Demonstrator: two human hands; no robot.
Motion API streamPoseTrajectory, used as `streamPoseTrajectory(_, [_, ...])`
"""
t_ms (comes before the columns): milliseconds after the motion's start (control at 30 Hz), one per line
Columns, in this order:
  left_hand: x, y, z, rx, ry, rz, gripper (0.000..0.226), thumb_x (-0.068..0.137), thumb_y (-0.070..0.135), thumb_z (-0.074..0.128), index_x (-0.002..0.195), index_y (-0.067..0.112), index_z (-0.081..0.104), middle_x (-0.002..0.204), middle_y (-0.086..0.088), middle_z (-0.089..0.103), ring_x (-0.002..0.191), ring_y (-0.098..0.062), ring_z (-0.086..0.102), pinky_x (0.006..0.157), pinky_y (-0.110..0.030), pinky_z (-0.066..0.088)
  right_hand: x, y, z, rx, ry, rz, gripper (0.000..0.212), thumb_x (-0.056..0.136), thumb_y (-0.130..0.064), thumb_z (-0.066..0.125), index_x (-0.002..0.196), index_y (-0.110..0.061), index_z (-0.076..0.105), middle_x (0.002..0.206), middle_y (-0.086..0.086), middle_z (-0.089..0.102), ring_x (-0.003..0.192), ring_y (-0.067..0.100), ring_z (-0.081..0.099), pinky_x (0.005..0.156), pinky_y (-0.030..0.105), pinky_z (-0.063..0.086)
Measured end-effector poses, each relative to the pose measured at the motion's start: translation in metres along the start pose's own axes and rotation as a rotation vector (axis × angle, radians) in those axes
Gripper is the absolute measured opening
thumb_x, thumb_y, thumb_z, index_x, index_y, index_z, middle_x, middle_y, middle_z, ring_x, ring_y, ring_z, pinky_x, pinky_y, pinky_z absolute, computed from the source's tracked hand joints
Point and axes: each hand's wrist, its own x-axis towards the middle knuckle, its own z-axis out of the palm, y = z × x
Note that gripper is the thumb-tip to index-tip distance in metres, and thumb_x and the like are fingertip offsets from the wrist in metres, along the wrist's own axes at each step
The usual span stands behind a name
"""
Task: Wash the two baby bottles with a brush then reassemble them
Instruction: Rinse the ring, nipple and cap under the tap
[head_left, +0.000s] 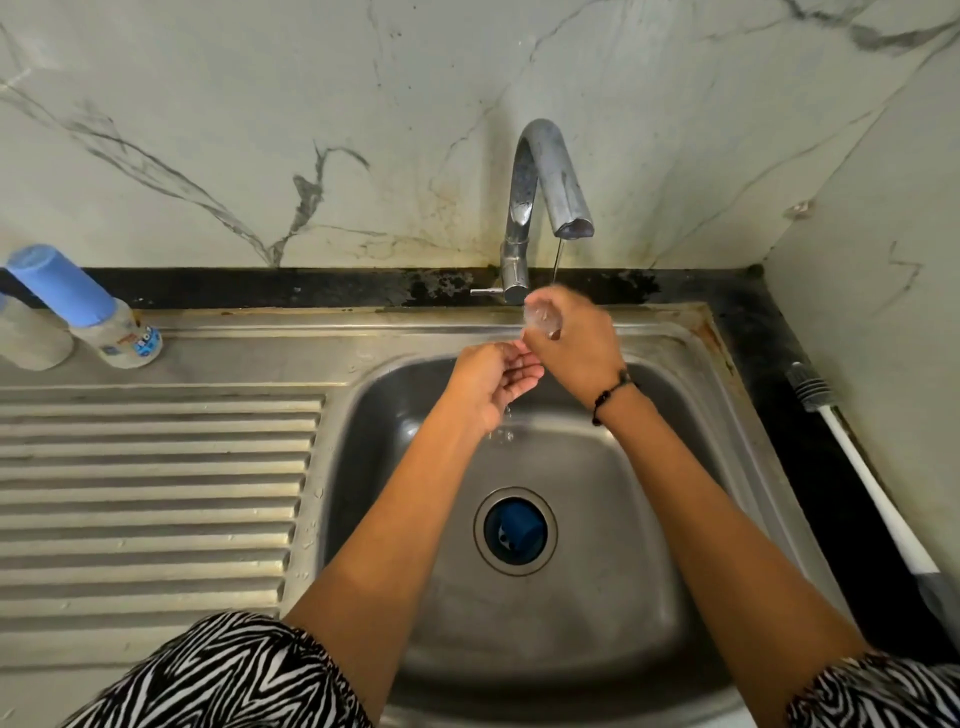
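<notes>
I'm at the rinsing step: my right hand holds a small clear piece, which I take to be a teat or a cap though it is too blurred to say, up under the thin stream from the tap, its fingers curled round it. My left hand sits just below and beside it, palm up, fingers loosely cupped and holding nothing that I can see, with water dripping off it into the sink. One baby bottle, blue cap on, stands on the steel table at the far left, and a second pale bottle shows only partly at the frame's edge beside it. The brush lies untouched on the dark ledge at the right, well apart from both hands. I judge the washing is partway through and this piece is not yet refitted. Next I'd need to turn the piece so water runs through it, shake it off, then carry it left to its bottle without letting the wet part slip.
</notes>
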Motion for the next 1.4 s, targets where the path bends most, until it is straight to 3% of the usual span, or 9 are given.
streamPoseTrajectory(133, [-0.004,-0.001,0.004,0.026,-0.016,0.07,0.021,0.097,0.011,0.046,0.079,0.01,0.058,0.058,-0.002,0.064,0.065,-0.015,0.057,0.068,-0.025,0.049,-0.004,0.004,0.003,0.238,-0.077,0.259,0.009,0.089,-0.027,0.061,0.093,-0.019,0.061,0.077,-0.007,0.06,0.065,0.007,0.054,0.052,0.017,0.042])
streamPoseTrajectory(233, [-0.005,-0.002,0.006,0.091,-0.006,0.189,0.014,0.098,0.021,0.048,0.093,0.013,0.059,0.067,-0.004,0.057,0.06,-0.014,0.051,0.062,-0.025,0.044,-0.008,0.006,0.002,0.44,-0.151,0.419,0.034,0.097,-0.037,0.047,0.081,-0.011,0.062,0.062,0.004,0.06,0.044,0.013,0.048,0.037,0.021,0.037])
streamPoseTrajectory(400, [-0.007,-0.01,0.007,0.34,0.005,0.459,0.01,0.095,0.019,0.055,0.098,0.019,0.064,0.069,0.002,0.055,0.058,-0.006,0.048,0.052,-0.013,0.04,-0.008,0.0,0.002,0.702,-0.131,0.594,0.047,0.099,-0.04,0.043,0.074,-0.005,0.06,0.05,0.005,0.054,0.037,0.014,0.041,0.039,0.021,0.032])
streamPoseTrajectory(500, [-0.005,-0.011,0.009,0.469,0.008,0.563,0.024,0.093,0.009,0.056,0.098,0.032,0.063,0.074,0.003,0.056,0.062,-0.009,0.051,0.062,-0.025,0.047,-0.007,-0.002,0.003,0.722,-0.125,0.627,0.047,0.099,-0.042,0.042,0.072,-0.006,0.058,0.049,0.006,0.049,0.036,0.014,0.04,0.038,0.02,0.032])
streamPoseTrajectory(600, [-0.002,-0.008,0.011,0.513,0.061,0.574,0.023,0.091,0.007,0.055,0.089,0.029,0.061,0.071,0.0,0.057,0.061,-0.014,0.051,0.067,-0.037,0.049,-0.007,-0.001,0.004,0.732,-0.136,0.615,0.05,0.099,-0.042,0.039,0.079,-0.003,0.063,0.05,0.005,0.05,0.037,0.013,0.04,0.038,0.021,0.032])
streamPoseTrajectory(833, [0.002,-0.009,0.002,0.548,0.17,0.525,0.015,0.095,0.021,0.055,0.081,0.017,0.05,0.077,-0.005,0.059,0.07,-0.017,0.054,0.066,-0.034,0.045,-0.016,0.004,0.012,0.597,-0.084,0.503,0.024,0.096,-0.028,0.051,0.078,-0.015,0.06,0.057,0.003,0.054,0.044,0.013,0.044,0.038,0.022,0.034])
streamPoseTrajectory(1000, [0.004,-0.012,-0.004,0.649,0.219,0.597,0.03,0.1,0.026,0.046,0.079,0.008,0.06,0.066,-0.006,0.062,0.057,-0.013,0.054,0.064,-0.033,0.048,-0.019,0.004,0.017,0.303,0.049,0.286,0.015,0.092,-0.028,0.057,0.076,-0.027,0.057,0.073,-0.006,0.059,0.068,0.013,0.056,0.066,0.033,0.051])
streamPoseTrajectory(1267, [-0.005,-0.01,0.006,0.369,-0.002,0.377,0.044,0.102,0.037,0.037,0.074,0.012,0.06,0.045,-0.001,0.047,0.035,-0.007,0.037,0.039,-0.019,0.027,-0.02,0.003,0.008,0.462,0.078,0.286,0.029,0.083,-0.023,0.069,0.105,-0.025,0.049,0.104,0.001,0.062,0.077,0.014,0.057,0.069,0.032,0.052])
streamPoseTrajectory(1400, [-0.006,-0.012,0.008,0.342,-0.099,0.266,0.039,0.103,0.029,0.036,0.08,0.007,0.057,0.052,-0.002,0.052,0.043,-0.011,0.037,0.041,-0.023,0.027,-0.018,0.002,-0.001,0.374,0.123,0.197,0.028,0.081,-0.014,0.069,0.107,-0.02,0.058,0.092,-0.008,0.058,0.064,-0.005,0.051,0.062,0.009,0.045])
